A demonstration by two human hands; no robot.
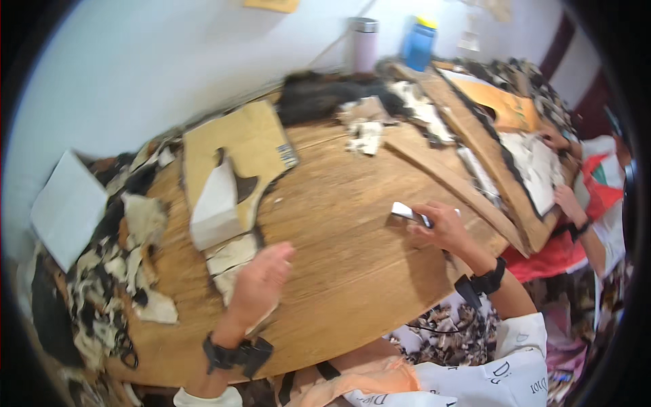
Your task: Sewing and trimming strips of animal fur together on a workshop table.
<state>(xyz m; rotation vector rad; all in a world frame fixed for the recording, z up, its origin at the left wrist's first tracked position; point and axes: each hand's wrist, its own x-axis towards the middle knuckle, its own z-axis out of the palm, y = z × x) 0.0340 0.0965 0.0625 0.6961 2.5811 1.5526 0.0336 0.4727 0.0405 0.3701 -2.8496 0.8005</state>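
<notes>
My left hand [261,285] is over pale cream pieces [230,261] left of the table's middle; its fingers are blurred, so I cannot tell whether they are closed. Just beyond it lies a yellow curved card template [258,136] with a white folded strip [215,203] on it. My right hand [441,227] grips a small white-and-dark rectangular object [403,210] above the right part of the wooden table [339,271].
Hide scraps [139,264] line the left edge, beside a white sheet [68,210]. Dark fur [319,98], a pink flask [365,47] and a blue bottle [419,47] sit at the back. Wooden boards [447,176] lie right, where another person's hands [569,203] touch pale material.
</notes>
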